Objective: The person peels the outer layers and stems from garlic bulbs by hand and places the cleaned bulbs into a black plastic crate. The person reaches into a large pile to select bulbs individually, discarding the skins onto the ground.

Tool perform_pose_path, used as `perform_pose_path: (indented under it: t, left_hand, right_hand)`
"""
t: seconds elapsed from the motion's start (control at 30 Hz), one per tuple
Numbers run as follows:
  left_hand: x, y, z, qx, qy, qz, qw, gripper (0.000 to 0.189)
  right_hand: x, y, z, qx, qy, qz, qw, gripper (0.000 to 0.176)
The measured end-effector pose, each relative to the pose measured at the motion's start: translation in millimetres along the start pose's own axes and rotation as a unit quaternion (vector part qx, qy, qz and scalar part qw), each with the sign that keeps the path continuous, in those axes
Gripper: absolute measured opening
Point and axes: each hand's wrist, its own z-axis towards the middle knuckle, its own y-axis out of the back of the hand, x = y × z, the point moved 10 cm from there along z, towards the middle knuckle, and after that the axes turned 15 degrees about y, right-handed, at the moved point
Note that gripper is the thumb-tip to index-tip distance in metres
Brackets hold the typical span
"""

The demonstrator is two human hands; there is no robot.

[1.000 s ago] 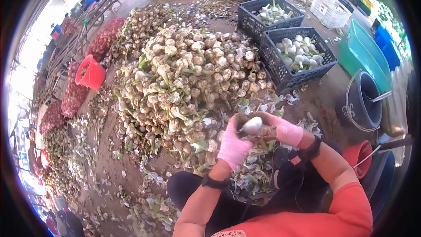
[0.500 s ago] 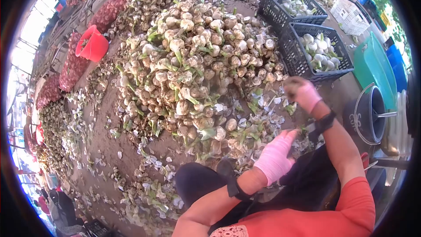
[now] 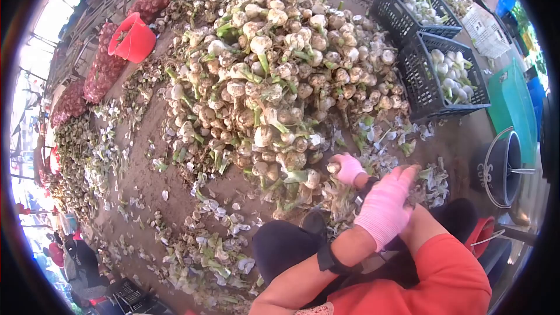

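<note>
A large heap of garlic bulbs (image 3: 280,76) with green stem stubs lies on the ground before me. My right hand (image 3: 350,170), wrapped in pink bandage, is at the heap's near edge, closed on a garlic bulb (image 3: 333,167) at its fingertips. My left hand (image 3: 385,207), also wrapped in pink, crosses over my right forearm above my lap. Its fingers are bent together toward the right; whatever lies beneath them is hidden. Peeled skins and leaf scraps (image 3: 434,181) lie just beyond this hand.
Two black crates (image 3: 446,111) with trimmed garlic stand at the right, near a white crate (image 3: 487,32). A dark bucket (image 3: 504,169) and a green tub (image 3: 513,105) are nearer. Red net sacks (image 3: 105,70) and a red bucket (image 3: 133,38) stand left.
My right hand has swung from beside the near black crate down and left to the heap's edge. My left hand has shifted slightly right, over the right forearm. The view has tilted a little.
</note>
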Motion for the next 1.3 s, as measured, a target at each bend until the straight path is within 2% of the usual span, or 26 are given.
perform_pose_path:
  t: [0.03, 0.1, 0.13, 0.2, 0.23, 0.3, 0.33, 0.37, 0.4, 0.47, 0.5, 0.53, 0.57, 0.6, 0.63, 0.7, 0.77, 0.87, 0.9, 0.93, 0.97, 1.03, 1.07, 1.2, 1.23, 1.3]
  left_hand:
    - [-3.2, 5.1, 0.1, 0.000, -0.007, -0.002, 1.000, 0.064]
    - [-4.0, 21.6, 0.8, -0.034, 0.011, 0.023, 0.999, 0.061]
    - [-0.5, 28.9, 2.2, -0.044, 0.026, 0.000, 0.999, 0.059]
    - [1.3, 47.2, 5.9, -0.084, 0.024, -0.008, 0.996, 0.062]
    - [4.6, 54.2, 7.4, -0.091, 0.032, -0.042, 0.994, 0.063]
    - [2.1, 57.4, 9.4, -0.119, -0.010, 0.050, 0.992, 0.067]
    - [1.5, 52.2, 9.6, -0.101, -0.005, 0.092, 0.991, 0.072]
    - [-0.2, 44.3, 10.0, -0.099, -0.015, 0.093, 0.991, 0.072]
    - [0.0, 35.3, 10.4, -0.079, -0.037, 0.041, 0.995, 0.073]
    - [-0.7, 20.7, 14.9, -0.032, -0.066, -0.107, 0.992, 0.074]
    - [-1.0, 14.4, 16.2, -0.030, -0.072, -0.101, 0.992, 0.074]
    - [-3.3, 14.1, 15.2, -0.060, -0.088, -0.066, 0.992, 0.076]
    - [-9.6, 16.0, 12.8, -0.092, -0.102, -0.031, 0.990, 0.078]
    - [-10.5, 17.7, 11.2, -0.112, -0.081, -0.042, 0.989, 0.075]
    - [-13.6, 15.1, 8.5, -0.108, -0.081, -0.035, 0.990, 0.075]
    - [-22.5, 26.8, 3.8, -0.181, -0.094, -0.014, 0.979, 0.072]
    - [-19.5, 33.4, 4.7, -0.210, -0.069, -0.001, 0.975, 0.070]
    - [-23.0, 41.0, 3.3, -0.309, -0.047, 0.150, 0.938, 0.067]
    - [-22.3, 41.4, 4.8, -0.307, -0.047, 0.155, 0.938, 0.067]
    - [-11.8, 44.3, 10.0, -0.310, 0.015, 0.193, 0.931, 0.066]
    - [-3.7, 46.8, 14.2, -0.313, 0.076, 0.228, 0.919, 0.065]
    - [-9.6, 40.3, 11.1, -0.295, 0.057, 0.214, 0.929, 0.065]
    - [-14.2, 36.0, 10.6, -0.281, 0.022, 0.188, 0.941, 0.065]
    - [-17.7, 25.0, 12.0, -0.254, -0.048, 0.106, 0.960, 0.065]
    - [-22.5, 21.6, 11.1, -0.248, -0.075, 0.087, 0.962, 0.064]
    - [-26.8, 13.5, 9.4, -0.240, -0.097, 0.092, 0.961, 0.064]
  right_hand:
    - [7.3, 20.4, -3.0, -0.020, 0.046, 0.028, 0.998, 0.045]
    - [4.8, 48.4, -17.5, -0.029, 0.033, 0.265, 0.963, 0.045]
    - [-6.8, 64.5, -27.5, -0.038, 0.030, 0.261, 0.964, 0.045]
    - [-3.6, 74.1, -50.7, 0.064, 0.068, 0.487, 0.868, 0.040]
    - [39.7, 128.9, -70.6, 0.037, 0.129, 0.319, 0.938, 0.038]
    - [53.4, 147.1, -93.8, 0.015, 0.207, 0.519, 0.829, 0.042]
    - [69.8, 162.6, -109.9, 0.005, 0.209, 0.514, 0.832, 0.042]
    - [115.0, 192.4, -135.5, -0.035, 0.307, 0.190, 0.932, 0.046]
    - [150.8, 204.4, -156.1, -0.069, 0.362, -0.157, 0.916, 0.050]
    - [162.6, 210.8, -172.0, -0.114, 0.355, -0.210, 0.904, 0.051]
    - [165.5, 213.6, -181.4, -0.152, 0.349, -0.255, 0.889, 0.053]
    - [129.2, 213.7, -175.5, -0.155, 0.302, -0.057, 0.939, 0.047]
    - [122.7, 209.3, -171.6, -0.161, 0.307, -0.055, 0.936, 0.047]
    - [94.4, 224.6, -170.7, -0.273, 0.250, 0.194, 0.908, 0.045]
    - [67.1, 226.9, -175.7, -0.364, 0.171, 0.429, 0.809, 0.043]
    - [81.2, 244.7, -197.2, -0.393, 0.183, 0.332, 0.838, 0.041]
    - [89.5, 230.3, -189.0, -0.290, 0.187, 0.495, 0.798, 0.040]
    - [95.1, 237.3, -198.3, -0.278, 0.189, 0.404, 0.851, 0.041]
    - [95.0, 242.0, -201.5, -0.300, 0.192, 0.325, 0.876, 0.043]
    - [93.8, 255.3, -208.9, -0.359, 0.168, 0.138, 0.908, 0.043]
    - [92.1, 260.6, -211.4, -0.361, 0.166, 0.138, 0.907, 0.043]
    - [106.2, 282.2, -226.3, -0.375, 0.093, -0.216, 0.897, 0.041]
    - [103.9, 284.3, -227.0, -0.378, 0.089, -0.215, 0.896, 0.041]
    - [88.3, 263.5, -206.1, -0.328, 0.171, 0.193, 0.909, 0.027]
    - [90.2, 258.6, -202.0, -0.330, 0.167, 0.193, 0.909, 0.027]
    - [94.2, 250.3, -192.9, -0.329, 0.193, 0.353, 0.854, 0.024]
